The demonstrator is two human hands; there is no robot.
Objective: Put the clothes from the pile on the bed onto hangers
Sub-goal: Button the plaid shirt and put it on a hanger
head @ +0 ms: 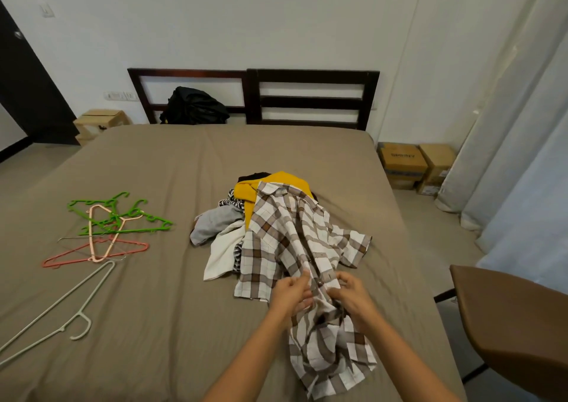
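- The wide bed (153, 161), covered in a taut taupe sheet, carries everything the task needs. Its surface is soft, so anything pressed against it sinks a little.
- A brown padded chair (516, 324) stands just off the bed's near right corner. It is likely to crowd the elbow when a garment is lifted on that side.
- The loose pile of clothes (246, 192) lies at the bed's middle, with a mustard-yellow top, grey, cream and striped pieces overlapping. The pieces are limp and tangled, so I expect pulling one to drag its neighbours.
- The brown-and-white plaid short-sleeved shirt (285, 235) drapes from the top of the pile down toward the bed's near edge, collar at the far end. It looks light, floppy and not slippery. The shoulders or collar are the best hold for threading a hanger, and the front probably needs opening first.
- A black bag (196, 106) leans at the bed's head, well clear of the work.
- Two cardboard boxes (402, 161) sit on the floor beside the bed's far right corner.
- The plastic hangers (123, 217) lie on the bed's left side, well apart from the pile: green, coral and pink ones interlocked in a heap, and a pale one alone nearer the edge. The hooks may snag one another.
- The left hand (290, 294) and right hand (353, 297) have their fingers curled, each pinching the shirt's front edge on either side of a button.
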